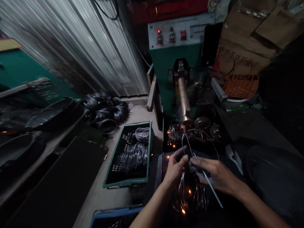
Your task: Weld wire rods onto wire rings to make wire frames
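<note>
My left hand (175,167) pinches a thin metal wire loop (183,141) between thumb and fingers. Across from it, my right hand (217,174) has its fingers closed on the same wire. The loop's upper end meets the copper tip (185,128) below the thick copper-coloured arm of a spot welder (184,98). A straight thin metal rod (213,188) slants down past my right fingers; whether they grip it is hidden. Below my hands hangs a bundle of bent wires (182,190), with glowing orange sparks around it.
A green crate (149,158) of wire pieces stands left of my hands, above a blue crate (116,211). Black wire coils (106,107) lie farther back. The green machine's panel (181,31) shows a lit red lamp. A wicker basket (241,84) stands at right.
</note>
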Motion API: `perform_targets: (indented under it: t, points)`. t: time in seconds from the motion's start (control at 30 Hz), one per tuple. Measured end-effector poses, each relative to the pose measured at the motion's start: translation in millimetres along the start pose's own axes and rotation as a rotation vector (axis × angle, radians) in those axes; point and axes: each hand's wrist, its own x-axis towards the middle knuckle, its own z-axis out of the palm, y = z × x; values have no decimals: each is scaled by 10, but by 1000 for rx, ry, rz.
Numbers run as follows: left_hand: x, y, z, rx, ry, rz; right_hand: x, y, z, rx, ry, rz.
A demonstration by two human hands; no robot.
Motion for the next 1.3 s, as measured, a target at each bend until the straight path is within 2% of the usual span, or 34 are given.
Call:
perform_targets:
  t: [0.07, 0.17, 0.27, 0.37, 0.57, 0.8, 0.9, 1.03, 1.13, 1.2, 1.3]
  points:
    - [127, 47, -27, 15, 13, -6, 37, 91, 23, -21, 26, 4]
    - [428, 230, -48, 30, 39, 51, 212, 274, -7, -200, 127, 12]
    - [747, 462, -41, 43, 30, 131, 479, 442, -132, -390, 206, 19]
    - [968, 633, -28, 43, -10, 191, 715, 546, -262, -400, 229, 3]
    - [1141, 755, -42, 3, 7, 179, 928, 617, -336, -264, 253, -41]
    - [1290, 705, -94, -24, -32, 210, 995, 731, -349, -203, 259, -59]
    - [1299, 721, -66, -6, 5, 236, 982, 657, -328, -196, 274, -62]
    - [1173, 749, -35, 6, -1, 216, 838, 297, -261, -195, 277, -37]
    - [963, 684, -83, 62, 0, 164, 614, 3, -255, -77, 273, -45]
    - [773, 598, -138, 97, 12, 156, 426, -109, -281, 39, 303, -20]
    - [454, 444, -208, 140, -3, 117, 140, -148, -298, 223, 375, 177]
